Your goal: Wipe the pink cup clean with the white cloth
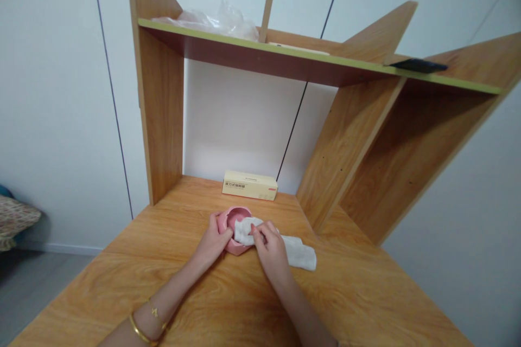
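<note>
A pink bowl (pixel 236 214) with an angular outer wall sits on the wooden desk, its hollow facing up. My left hand (pixel 216 237) grips its left side, thumb at the near rim and fingers around the outside. In my right hand (pixel 268 244) a white cloth (pixel 245 231) is pinched between thumb and fingers, and part of it lies over the bowl's right rim. Behind that hand, a white folded cloth piece (pixel 300 253) rests on the desk to the right; whether it is the same cloth is hidden by my fingers.
A cream cardboard box (pixel 249 185) stands behind the bowl at the desk's back. Wooden panels (pixel 350 146) rise at the right, and a shelf (pixel 260 54) spans above. Clear plastic wrapping (pixel 222 20) and a dark flat object (pixel 420 65) lie on that shelf.
</note>
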The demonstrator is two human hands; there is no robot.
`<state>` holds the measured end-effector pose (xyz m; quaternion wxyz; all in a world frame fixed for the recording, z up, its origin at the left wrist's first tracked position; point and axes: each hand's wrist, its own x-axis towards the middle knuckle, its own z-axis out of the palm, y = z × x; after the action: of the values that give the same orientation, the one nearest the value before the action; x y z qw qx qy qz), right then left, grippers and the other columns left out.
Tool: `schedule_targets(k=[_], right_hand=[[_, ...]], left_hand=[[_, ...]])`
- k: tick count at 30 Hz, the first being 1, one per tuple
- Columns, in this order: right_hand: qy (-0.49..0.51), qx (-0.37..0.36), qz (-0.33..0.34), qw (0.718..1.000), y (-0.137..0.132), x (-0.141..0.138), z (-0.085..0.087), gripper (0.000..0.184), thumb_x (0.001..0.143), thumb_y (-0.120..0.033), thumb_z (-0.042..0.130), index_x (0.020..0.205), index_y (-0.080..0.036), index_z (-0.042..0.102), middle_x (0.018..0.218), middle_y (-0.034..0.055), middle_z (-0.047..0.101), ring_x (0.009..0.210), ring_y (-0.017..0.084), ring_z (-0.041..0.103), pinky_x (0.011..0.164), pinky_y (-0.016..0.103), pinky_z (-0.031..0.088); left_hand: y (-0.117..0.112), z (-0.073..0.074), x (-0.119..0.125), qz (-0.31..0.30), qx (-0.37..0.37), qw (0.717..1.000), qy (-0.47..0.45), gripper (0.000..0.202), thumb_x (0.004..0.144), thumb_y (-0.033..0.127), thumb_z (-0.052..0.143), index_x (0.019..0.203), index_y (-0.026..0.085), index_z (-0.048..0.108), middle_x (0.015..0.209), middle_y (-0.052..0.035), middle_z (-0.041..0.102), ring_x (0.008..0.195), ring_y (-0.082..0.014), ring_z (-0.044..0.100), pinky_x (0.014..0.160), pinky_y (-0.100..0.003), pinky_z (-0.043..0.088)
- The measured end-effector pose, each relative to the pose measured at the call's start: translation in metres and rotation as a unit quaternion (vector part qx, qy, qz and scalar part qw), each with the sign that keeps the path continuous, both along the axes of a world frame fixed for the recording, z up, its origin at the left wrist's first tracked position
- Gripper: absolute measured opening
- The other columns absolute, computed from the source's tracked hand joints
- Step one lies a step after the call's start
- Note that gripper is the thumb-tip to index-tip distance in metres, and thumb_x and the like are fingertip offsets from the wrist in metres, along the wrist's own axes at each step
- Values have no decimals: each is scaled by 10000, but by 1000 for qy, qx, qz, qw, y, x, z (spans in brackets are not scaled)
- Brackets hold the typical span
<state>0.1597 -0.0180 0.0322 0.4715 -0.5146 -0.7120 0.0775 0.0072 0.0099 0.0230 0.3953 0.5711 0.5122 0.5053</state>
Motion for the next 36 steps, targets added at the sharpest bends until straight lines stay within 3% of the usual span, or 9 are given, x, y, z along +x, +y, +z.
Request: schedule_targets(k=[2, 4, 10, 14, 19, 23, 27, 33, 36], right_hand=[[27, 5, -35, 999, 3, 2, -5, 188, 799, -305, 434, 901, -192, 545, 819, 31, 546, 751, 165, 526, 688, 286, 408], [49, -5, -98, 994, 7, 5, -9, 417, 742, -363, 505, 1103, -158, 466, 942, 73, 544, 801, 186, 539, 713, 308, 422], [-13, -235, -139, 962, 13, 13, -14, 810, 678, -473, 546, 1319, -92, 230, 975, 123, 613, 883, 251, 589, 709, 310, 425], [-35, -260, -146, 954, 12, 8, -14, 812, 676, -406, 556, 1339, -111, 192, 1072, 143, 594, 958, 256, 575, 728, 307, 419], [-69, -253, -198, 944, 10, 4, -5, 743, 729, -326, 506, 1350, -121, 155, 925, 118, 648, 826, 243, 620, 628, 286, 415], [-146, -143, -240, 949, 6, 5, 8, 714, 761, -318, 490, 1358, -134, 145, 764, 76, 651, 719, 244, 610, 624, 302, 400], [-171, -39, -197, 965, 4, 5, 11, 701, 766, -278, 489, 1358, -148, 138, 813, 59, 645, 793, 230, 584, 732, 310, 392], [-181, -263, -215, 923, 9, 6, 3, 807, 746, -432, 476, 1361, -82, 87, 875, 134, 654, 814, 281, 613, 642, 326, 409], [-187, -272, -219, 918, 8, 6, 6, 767, 739, -439, 474, 1351, -98, 162, 878, 139, 653, 818, 283, 614, 633, 319, 408]], left_hand=[[-3, 2, 0, 3, 28, 999, 23, 411, 677, 228, 508, 1062, 154, 386, 974, -75, 578, 895, -195, 580, 818, -323, 437], [-4, 3, 1, 2, 25, 999, 45, 462, 674, 234, 512, 1100, 139, 363, 984, -89, 576, 898, -210, 576, 829, -352, 427], [-14, 4, 2, -16, 70, 992, 102, 535, 653, 266, 563, 1131, 160, 347, 1046, -84, 563, 932, -212, 567, 811, -335, 434], [-25, 11, 6, -40, 106, 980, 164, 619, 641, 266, 581, 1199, 168, 331, 1136, -96, 530, 1020, -227, 527, 855, -344, 410], [-31, 19, 10, -77, 116, 961, 238, 795, 566, 270, 658, 1278, 232, 307, 1220, -91, 473, 1086, -260, 478, 899, -364, 376], [-34, 23, 12, -70, 104, 954, 271, 740, 609, 260, 609, 1285, 245, 310, 1167, -89, 503, 1044, -264, 507, 869, -370, 394], [-37, 25, 14, -68, 107, 951, 282, 662, 642, 233, 546, 1271, 235, 338, 1114, -82, 532, 1004, -252, 531, 857, -351, 405], [-32, 19, 12, -56, 112, 956, 267, 698, 621, 220, 544, 1279, 239, 311, 1171, -76, 504, 1040, -241, 504, 873, -348, 395], [-32, 20, 11, -65, 118, 953, 271, 714, 612, 221, 549, 1285, 230, 311, 1153, -81, 517, 1027, -252, 512, 866, -356, 397]])
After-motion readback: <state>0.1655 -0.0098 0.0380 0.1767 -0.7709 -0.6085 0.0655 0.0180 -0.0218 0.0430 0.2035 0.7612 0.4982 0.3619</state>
